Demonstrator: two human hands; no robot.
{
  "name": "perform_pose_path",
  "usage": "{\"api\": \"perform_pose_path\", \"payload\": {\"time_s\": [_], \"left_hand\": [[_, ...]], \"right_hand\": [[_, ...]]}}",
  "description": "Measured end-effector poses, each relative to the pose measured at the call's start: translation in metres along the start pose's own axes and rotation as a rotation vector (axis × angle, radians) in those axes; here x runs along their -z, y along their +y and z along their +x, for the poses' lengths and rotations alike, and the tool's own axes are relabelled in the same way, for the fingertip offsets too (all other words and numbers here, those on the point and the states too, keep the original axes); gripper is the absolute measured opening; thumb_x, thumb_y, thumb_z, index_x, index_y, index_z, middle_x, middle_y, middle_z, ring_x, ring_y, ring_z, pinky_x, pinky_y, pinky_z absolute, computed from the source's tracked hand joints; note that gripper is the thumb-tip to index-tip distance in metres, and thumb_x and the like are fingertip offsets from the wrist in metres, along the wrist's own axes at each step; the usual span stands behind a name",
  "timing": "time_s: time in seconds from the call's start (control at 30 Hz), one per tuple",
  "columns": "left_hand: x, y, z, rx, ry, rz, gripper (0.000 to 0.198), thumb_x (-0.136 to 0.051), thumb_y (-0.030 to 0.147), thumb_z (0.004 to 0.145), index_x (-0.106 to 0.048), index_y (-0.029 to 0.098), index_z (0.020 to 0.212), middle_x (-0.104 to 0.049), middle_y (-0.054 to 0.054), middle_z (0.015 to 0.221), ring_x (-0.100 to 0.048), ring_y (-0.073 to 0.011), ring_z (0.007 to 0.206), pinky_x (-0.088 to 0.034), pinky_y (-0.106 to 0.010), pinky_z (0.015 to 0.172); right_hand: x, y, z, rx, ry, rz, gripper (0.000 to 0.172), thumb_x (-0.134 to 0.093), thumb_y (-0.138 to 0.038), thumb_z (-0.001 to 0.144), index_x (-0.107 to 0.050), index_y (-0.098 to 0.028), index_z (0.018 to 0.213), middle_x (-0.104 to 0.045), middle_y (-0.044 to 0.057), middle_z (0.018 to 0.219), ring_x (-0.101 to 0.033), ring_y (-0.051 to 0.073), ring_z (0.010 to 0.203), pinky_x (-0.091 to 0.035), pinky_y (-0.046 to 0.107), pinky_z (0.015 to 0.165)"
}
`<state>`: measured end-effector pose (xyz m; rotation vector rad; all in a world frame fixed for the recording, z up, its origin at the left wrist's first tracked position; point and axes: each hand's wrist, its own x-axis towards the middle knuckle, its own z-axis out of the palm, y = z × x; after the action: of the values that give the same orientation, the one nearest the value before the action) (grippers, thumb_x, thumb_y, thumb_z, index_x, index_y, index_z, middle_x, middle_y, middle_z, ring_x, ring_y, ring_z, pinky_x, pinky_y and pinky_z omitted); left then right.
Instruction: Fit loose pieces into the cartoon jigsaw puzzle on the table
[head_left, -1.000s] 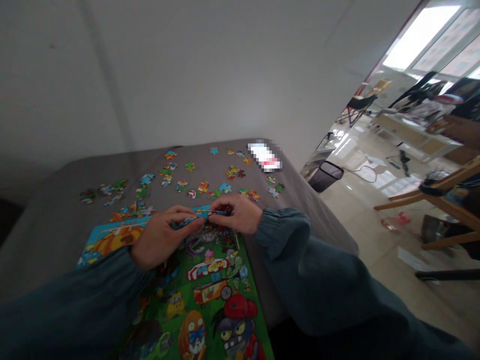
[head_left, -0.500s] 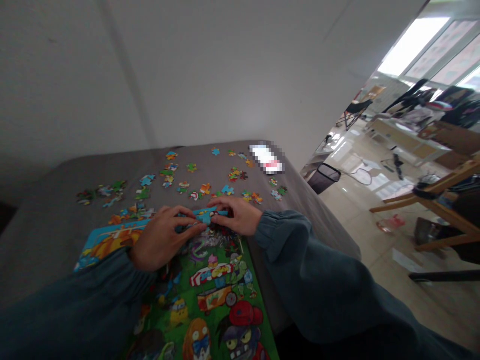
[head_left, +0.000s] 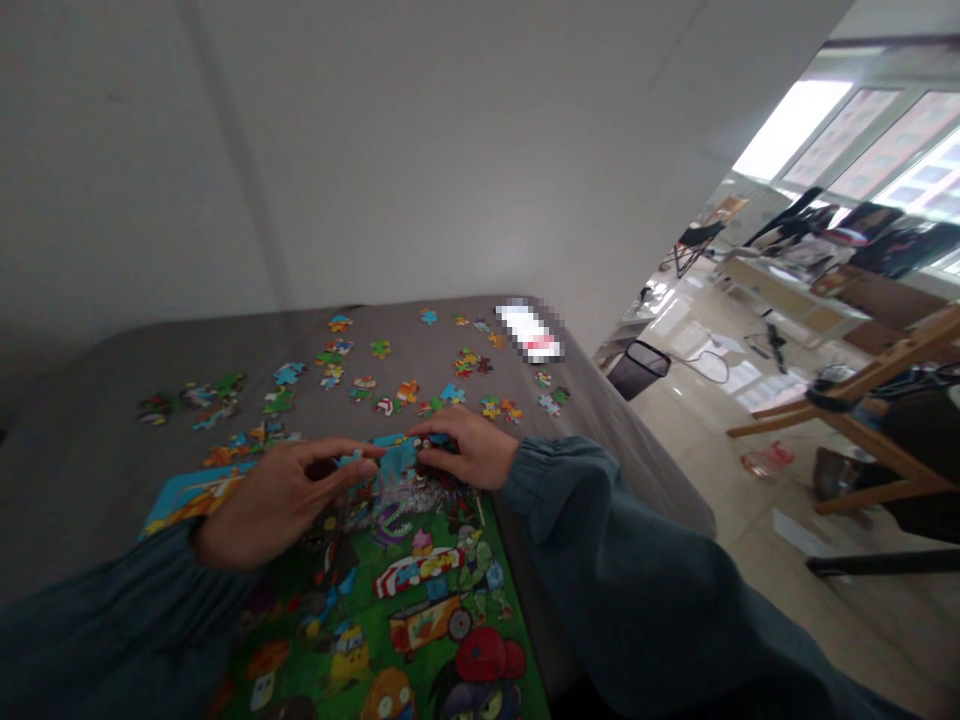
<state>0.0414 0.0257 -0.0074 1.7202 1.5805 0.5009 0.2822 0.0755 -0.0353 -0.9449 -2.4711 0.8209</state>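
Both hands on jigsaw puzzle

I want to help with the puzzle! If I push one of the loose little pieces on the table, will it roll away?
Probably not. The loose puzzle pieces lie flat, so one should slide, not roll. They look thin and light, and the grey tablecloth may slow them.

The left hand has slid back toward the person and to the left, away from the blue puzzle piece at the far edge of the puzzle; its fingers, curled on the piece a second ago, are now stretched out with only the fingertips near it. The right hand has pressed lower onto that piece, which now lies flatter against the puzzle than before.
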Motion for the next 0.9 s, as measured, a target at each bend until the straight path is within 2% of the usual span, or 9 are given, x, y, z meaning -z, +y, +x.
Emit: {"api": "perform_pose_path", "payload": {"time_s": [0.07,0.13,0.27,0.43,0.5,0.6,0.73,0.8,0.9], "left_hand": [[-0.002,-0.002,0.001,0.004,-0.049,-0.080,0.057,-0.062,0.066,0.076,-0.078,0.023,0.110,-0.074,-0.002,0.064,-0.067,-0.0227,0.059,-0.052,-0.029,0.052],[-0.004,-0.003,0.001,-0.022,-0.092,-0.212,0.054,-0.067,0.063,0.075,-0.077,0.025,0.113,-0.080,-0.004,0.084,-0.073,-0.0256,0.076,-0.060,-0.034,0.068],[-0.009,-0.005,0.002,-0.065,-0.151,-0.446,0.054,-0.077,0.064,0.069,-0.078,0.029,0.110,-0.081,-0.007,0.102,-0.076,-0.0301,0.094,-0.062,-0.046,0.087],[-0.019,-0.003,-0.003,-0.069,-0.173,-0.453,0.072,-0.074,0.070,0.071,-0.067,0.028,0.130,-0.081,-0.009,0.107,-0.077,-0.0307,0.094,-0.063,-0.047,0.087],[-0.022,-0.001,-0.006,-0.060,-0.159,-0.418,0.079,-0.071,0.072,0.073,-0.061,0.026,0.136,-0.081,-0.008,0.104,-0.077,-0.0291,0.091,-0.064,-0.043,0.083],[-0.024,0.000,-0.008,-0.112,-0.070,-0.268,0.075,-0.060,0.074,0.081,-0.058,0.025,0.138,-0.080,-0.008,0.109,-0.077,-0.0280,0.093,-0.064,-0.041,0.083],[-0.027,-0.011,-0.008,-0.491,0.098,0.261,0.057,-0.041,0.067,0.095,-0.066,0.030,0.130,-0.066,-0.006,0.140,-0.060,-0.0320,0.130,-0.050,-0.051,0.108],[-0.032,-0.017,-0.008,-0.654,0.064,0.473,0.056,-0.035,0.064,0.099,-0.064,0.033,0.135,-0.057,-0.004,0.149,-0.048,-0.0327,0.141,-0.045,-0.053,0.111],[-0.041,-0.023,-0.008,-0.713,-0.014,0.626,0.058,-0.033,0.063,0.100,-0.049,0.034,0.148,-0.051,-0.002,0.153,-0.048,-0.0307,0.142,-0.044,-0.049,0.111]], "right_hand": [[-0.002,0.001,0.000,0.014,0.004,-0.033,0.032,-0.063,-0.023,0.095,-0.067,-0.013,0.125,-0.069,0.014,0.114,-0.060,0.024,0.110,-0.045,0.042,0.099],[-0.003,0.001,-0.001,0.027,0.024,-0.062,0.034,-0.065,-0.025,0.094,-0.067,-0.012,0.126,-0.065,0.016,0.118,-0.057,0.025,0.114,-0.044,0.043,0.102],[0.000,-0.007,-0.004,0.017,0.157,0.012,0.030,-0.062,-0.026,0.096,-0.068,-0.017,0.124,-0.063,0.013,0.124,-0.056,0.023,0.117,-0.042,0.042,0.105],[-0.006,-0.022,-0.007,-0.112,0.110,0.440,0.032,-0.066,-0.035,0.093,-0.068,-0.018,0.120,-0.070,0.004,0.097,-0.059,0.012,0.074,-0.050,0.027,0.070],[-0.008,-0.023,-0.008,-0.130,0.077,0.556,0.028,-0.071,-0.030,0.088,-0.071,-0.017,0.113,-0.069,0.002,0.087,-0.059,0.011,0.070,-0.049,0.026,0.067],[0.000,-0.015,-0.007,-0.169,0.062,0.684,0.022,-0.072,-0.022,0.086,-0.072,-0.015,0.107,-0.067,-0.001,0.080,-0.060,0.010,0.069,-0.050,0.025,0.067],[0.023,0.001,-0.009,-0.248,0.060,0.691,0.025,-0.060,-0.015,0.093,-0.069,-0.016,0.116,-0.061,-0.004,0.070,-0.058,0.008,0.063,-0.050,0.025,0.066],[0.030,0.006,-0.010,-0.291,0.041,0.675,0.024,-0.055,-0.013,0.095,-0.070,-0.016,0.113,-0.061,-0.005,0.066,-0.059,0.008,0.061,-0.051,0.024,0.066],[0.033,0.008,-0.011,-0.341,0.040,0.689,0.016,-0.056,-0.012,0.093,-0.069,-0.015,0.101,-0.062,-0.004,0.065,-0.061,0.008,0.060,-0.053,0.024,0.066]]}}
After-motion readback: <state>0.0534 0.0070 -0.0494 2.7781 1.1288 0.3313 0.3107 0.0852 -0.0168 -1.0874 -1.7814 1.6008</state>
